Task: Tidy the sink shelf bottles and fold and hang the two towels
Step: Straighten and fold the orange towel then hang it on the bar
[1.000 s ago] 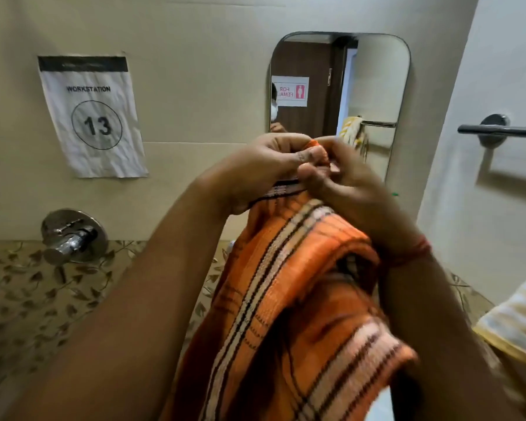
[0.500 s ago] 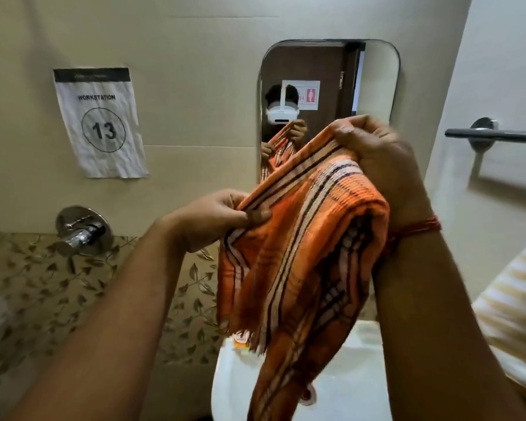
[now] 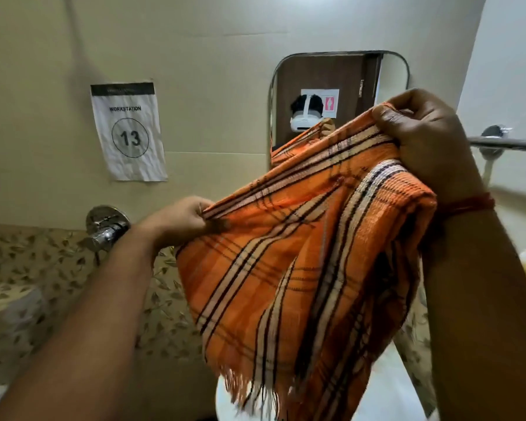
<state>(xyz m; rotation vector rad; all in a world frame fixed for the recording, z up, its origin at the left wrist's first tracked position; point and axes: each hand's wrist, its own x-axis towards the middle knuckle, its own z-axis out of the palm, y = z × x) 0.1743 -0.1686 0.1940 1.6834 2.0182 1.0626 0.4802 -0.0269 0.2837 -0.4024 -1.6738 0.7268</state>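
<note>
An orange towel with black and cream stripes is held up in the air in front of the wall, between both hands. Its upper edge is pinched by the left hand at the lower, left end, with the fingers curled tightly onto the cloth. The higher, right end is gripped by the right hand, its fingers closed round a bunched fold of the fabric. The edge is stretched in a slope rising from left to right. The rest of the towel hangs down in folds, with a fringed hem at the bottom, above a white sink that is partly hidden by the cloth.

A mirror is fixed to the wall behind the towel, and its lower part is covered by the cloth. A sign reading "WORKSTATION 13" is stuck to the wall at the left, above a chrome tap. A metal rail is mounted on the right wall, just beside the right hand.
</note>
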